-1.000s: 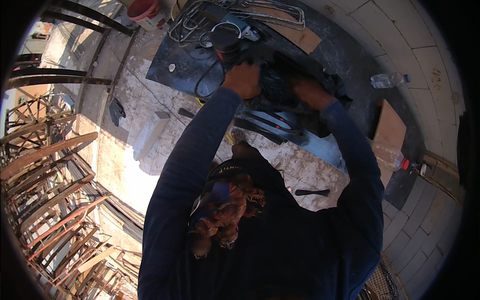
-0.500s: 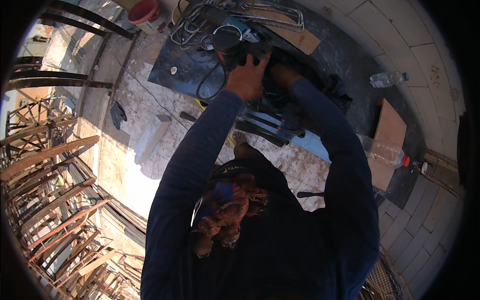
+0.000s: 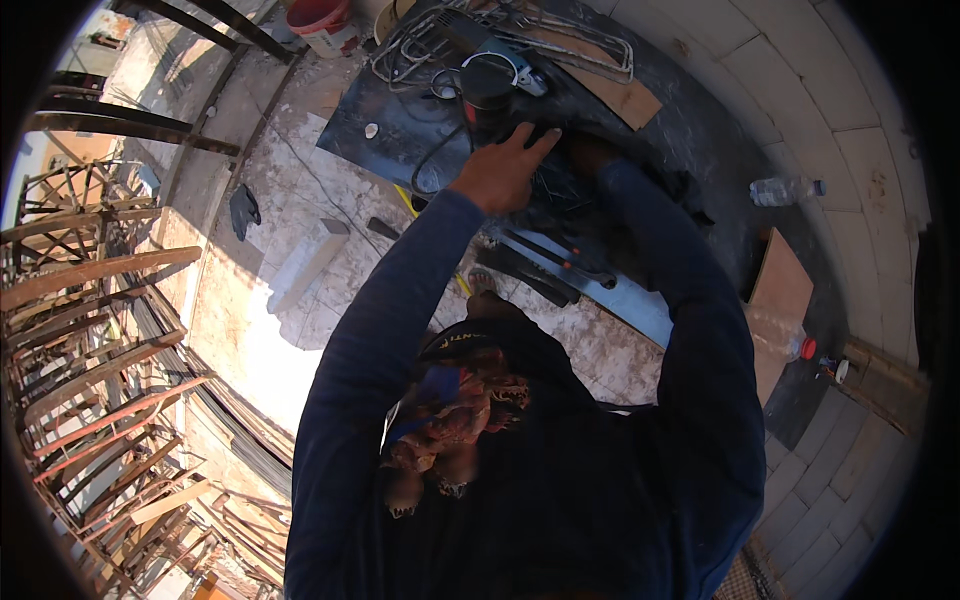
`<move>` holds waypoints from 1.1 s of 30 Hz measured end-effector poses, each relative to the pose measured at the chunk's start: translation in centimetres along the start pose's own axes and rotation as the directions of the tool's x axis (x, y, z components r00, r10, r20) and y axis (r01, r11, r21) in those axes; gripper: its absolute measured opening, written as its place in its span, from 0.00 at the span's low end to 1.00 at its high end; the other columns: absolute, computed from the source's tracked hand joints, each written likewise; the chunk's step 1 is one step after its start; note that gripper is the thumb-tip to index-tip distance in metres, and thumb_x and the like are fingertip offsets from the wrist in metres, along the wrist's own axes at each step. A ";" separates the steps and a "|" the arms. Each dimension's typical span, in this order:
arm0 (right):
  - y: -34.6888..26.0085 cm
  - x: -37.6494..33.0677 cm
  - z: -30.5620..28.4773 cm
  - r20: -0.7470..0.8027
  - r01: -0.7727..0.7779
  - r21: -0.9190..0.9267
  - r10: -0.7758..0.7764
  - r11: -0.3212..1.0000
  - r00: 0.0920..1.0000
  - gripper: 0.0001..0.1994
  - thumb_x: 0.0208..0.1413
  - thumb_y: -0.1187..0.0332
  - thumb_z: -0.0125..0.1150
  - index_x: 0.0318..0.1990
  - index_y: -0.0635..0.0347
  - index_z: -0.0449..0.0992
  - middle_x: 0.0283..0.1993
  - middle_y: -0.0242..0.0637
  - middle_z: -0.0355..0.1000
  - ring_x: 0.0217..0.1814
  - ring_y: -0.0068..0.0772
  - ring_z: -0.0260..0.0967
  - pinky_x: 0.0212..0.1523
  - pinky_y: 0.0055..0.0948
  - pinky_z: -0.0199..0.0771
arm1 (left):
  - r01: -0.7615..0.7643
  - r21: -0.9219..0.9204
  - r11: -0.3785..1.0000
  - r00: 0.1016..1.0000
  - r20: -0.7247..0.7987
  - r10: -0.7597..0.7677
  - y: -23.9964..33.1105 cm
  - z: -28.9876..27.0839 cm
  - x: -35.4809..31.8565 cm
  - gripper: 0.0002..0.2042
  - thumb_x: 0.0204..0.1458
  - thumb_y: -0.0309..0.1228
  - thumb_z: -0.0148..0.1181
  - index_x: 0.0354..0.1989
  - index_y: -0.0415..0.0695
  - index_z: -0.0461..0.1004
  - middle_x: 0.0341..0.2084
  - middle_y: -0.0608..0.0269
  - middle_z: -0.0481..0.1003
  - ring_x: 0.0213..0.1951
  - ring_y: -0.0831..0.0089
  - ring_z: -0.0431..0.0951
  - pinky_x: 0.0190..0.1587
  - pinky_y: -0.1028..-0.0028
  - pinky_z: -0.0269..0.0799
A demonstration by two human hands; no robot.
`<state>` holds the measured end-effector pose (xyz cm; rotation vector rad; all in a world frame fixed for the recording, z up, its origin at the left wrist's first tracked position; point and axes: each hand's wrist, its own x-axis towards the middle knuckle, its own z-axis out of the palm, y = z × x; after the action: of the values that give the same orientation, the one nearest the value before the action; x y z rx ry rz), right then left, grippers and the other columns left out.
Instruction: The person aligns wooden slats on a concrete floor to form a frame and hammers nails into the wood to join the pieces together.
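On a dark tabletop point(image 3: 680, 110) lies a crumpled black bag-like bundle point(image 3: 565, 190), its contents hidden in shadow. My left hand point(image 3: 497, 175) is over its left side, fingers stretched out, with a gap between the index finger and thumb. Deep in the bundle's dark folds is my right hand point(image 3: 592, 153); its fingers are hidden. Just beyond my left hand stands a dark round object with a pale curved rim point(image 3: 487, 82). Behind it rests a blue-green power tool point(image 3: 470, 35). Nearer me, a dark long-handled tool with orange marks point(image 3: 560, 258) lies at the table edge.
Bent metal rods point(image 3: 420, 50) and a wooden board point(image 3: 625, 95) occupy the far side. Plastic bottles point(image 3: 785, 190) lie at right, near another board point(image 3: 780, 280). A red bucket point(image 3: 325, 25) stands far left. A pale block point(image 3: 308, 265) and stacked timber point(image 3: 100, 270) are left.
My left hand has drawn slightly back from the dark round object, and its fingers have changed position. My right hand stays within the black bundle. The whole view has shifted slightly.
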<state>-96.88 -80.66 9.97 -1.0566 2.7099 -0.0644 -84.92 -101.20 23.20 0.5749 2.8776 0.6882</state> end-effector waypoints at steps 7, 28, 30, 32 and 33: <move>1.1 0.0 0.4 0.075 -0.016 -0.034 0.019 0.999 0.997 0.16 0.60 0.70 0.45 0.52 0.64 0.74 0.55 0.53 0.70 0.57 0.52 0.69 0.59 0.44 0.66 | -0.040 0.008 0.999 0.997 -0.061 0.040 0.3 -0.1 0.2 0.38 0.41 0.23 0.58 0.66 0.52 0.57 0.56 0.48 0.61 0.49 0.46 0.73 0.46 0.56 0.75; -0.7 -5.6 -9.2 0.253 -0.258 0.962 -0.067 -0.086 0.965 0.13 0.59 0.70 0.59 0.48 0.71 0.72 0.46 0.41 0.72 0.50 0.34 0.72 0.52 0.34 0.78 | 0.342 -0.920 -0.191 0.849 0.390 -0.356 2.2 3.2 3.6 0.28 0.66 0.42 0.35 0.62 0.26 0.54 0.52 0.38 0.69 0.54 0.50 0.72 0.58 0.58 0.67; -1.3 -5.6 -10.0 0.293 -0.299 0.950 -0.074 -0.091 0.953 0.13 0.60 0.71 0.58 0.47 0.73 0.71 0.47 0.42 0.72 0.49 0.33 0.73 0.53 0.32 0.78 | 0.369 -0.876 -0.311 0.890 0.429 -0.153 2.0 3.6 3.5 0.35 0.66 0.50 0.26 0.63 0.25 0.51 0.53 0.37 0.68 0.56 0.52 0.71 0.59 0.59 0.65; -1.6 -5.5 -10.6 0.307 -0.316 0.943 -0.090 -0.102 0.947 0.13 0.60 0.71 0.56 0.47 0.74 0.71 0.47 0.42 0.72 0.49 0.32 0.73 0.53 0.31 0.78 | 0.347 -0.877 -0.332 0.895 0.416 -0.162 1.6 4.6 3.4 0.35 0.65 0.51 0.23 0.62 0.26 0.52 0.53 0.38 0.68 0.55 0.51 0.71 0.59 0.58 0.65; -1.7 -5.6 -10.9 0.326 -0.338 0.935 -0.109 -0.110 0.939 0.13 0.60 0.72 0.55 0.47 0.75 0.71 0.47 0.43 0.72 0.49 0.32 0.73 0.53 0.31 0.78 | 0.324 -0.876 -0.358 0.899 0.403 -0.172 1.4 5.1 3.4 0.36 0.65 0.52 0.21 0.62 0.27 0.53 0.53 0.39 0.68 0.55 0.51 0.71 0.58 0.57 0.66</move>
<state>-94.29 -78.65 21.85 -0.1716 1.4595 -1.5447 -86.54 -96.59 19.23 -0.3788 1.0594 2.3081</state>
